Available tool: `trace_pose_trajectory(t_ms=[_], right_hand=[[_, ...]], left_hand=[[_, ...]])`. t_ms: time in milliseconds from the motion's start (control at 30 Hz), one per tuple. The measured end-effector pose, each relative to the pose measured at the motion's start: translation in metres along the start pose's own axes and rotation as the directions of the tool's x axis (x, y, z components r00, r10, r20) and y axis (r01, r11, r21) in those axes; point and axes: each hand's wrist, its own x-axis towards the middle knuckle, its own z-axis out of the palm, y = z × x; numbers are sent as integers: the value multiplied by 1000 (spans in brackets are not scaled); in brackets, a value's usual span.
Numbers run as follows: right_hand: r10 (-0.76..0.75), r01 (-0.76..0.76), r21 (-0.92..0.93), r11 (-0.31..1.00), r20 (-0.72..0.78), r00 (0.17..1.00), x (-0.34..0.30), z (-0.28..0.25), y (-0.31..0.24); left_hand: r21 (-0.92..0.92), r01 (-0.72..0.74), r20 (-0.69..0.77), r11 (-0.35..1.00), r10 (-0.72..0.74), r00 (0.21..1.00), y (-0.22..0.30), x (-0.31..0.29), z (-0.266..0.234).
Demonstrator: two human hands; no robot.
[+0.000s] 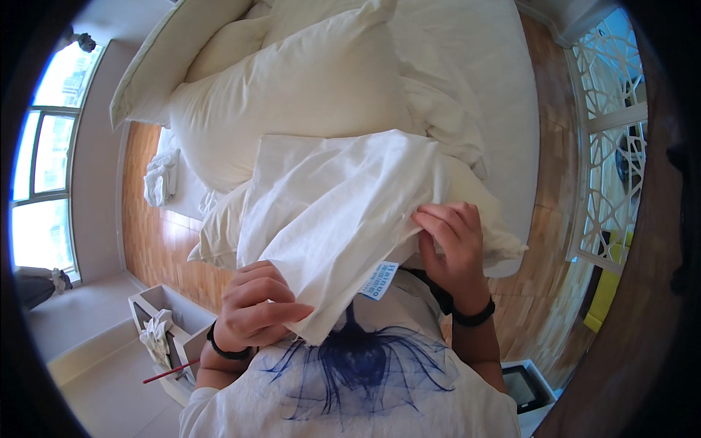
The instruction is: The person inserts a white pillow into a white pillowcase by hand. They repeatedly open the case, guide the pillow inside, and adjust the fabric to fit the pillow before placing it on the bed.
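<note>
A white pillowcase (328, 197) is spread in front of me, its far part lying over the pillows on the bed. My left hand (259, 303) grips its near corner, fingers curled with the thumb pressing the edge. On the right, my right hand (453, 244) pinches the opposite edge between fingertips and thumb. Just beyond the cloth rests a plump cream pillow (292, 109). Beneath the pillowcase, another cream pillow (489, 212) shows at both sides. A light blue card (379, 281) hangs at my chest between the hands.
The white bed (504, 109) stretches ahead, with a further cream pillow (175, 51) at far left. Crumpled white cloth (161, 177) lies at its left side. A white open-topped box (175, 303) stands lower left, cloth hanging in it. Patterned white screen (606, 160) at right.
</note>
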Motion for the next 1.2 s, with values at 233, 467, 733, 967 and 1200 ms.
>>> trace_pose_trajectory(t_ms=[233,467,733,967,1200], right_hand=[[0,0,-118,993,0,1000,5,7,17],[132,-130,-82,988,15,991,-2,1,27],[477,-469,108,877,-62,877,19,18,49],[670,-692,83,717,190,717,39,40,74],[650,-645,152,749,22,760,33,44,85]], left_hand=[[0,46,-169,999,-46,984,3,-24,-14],[4,71,-246,997,-68,967,0,-34,-14],[-70,52,-143,996,-61,988,-7,-28,-14],[-25,51,-249,998,-55,967,-4,-29,-18],[-28,35,-328,999,-43,944,-7,-42,-23]])
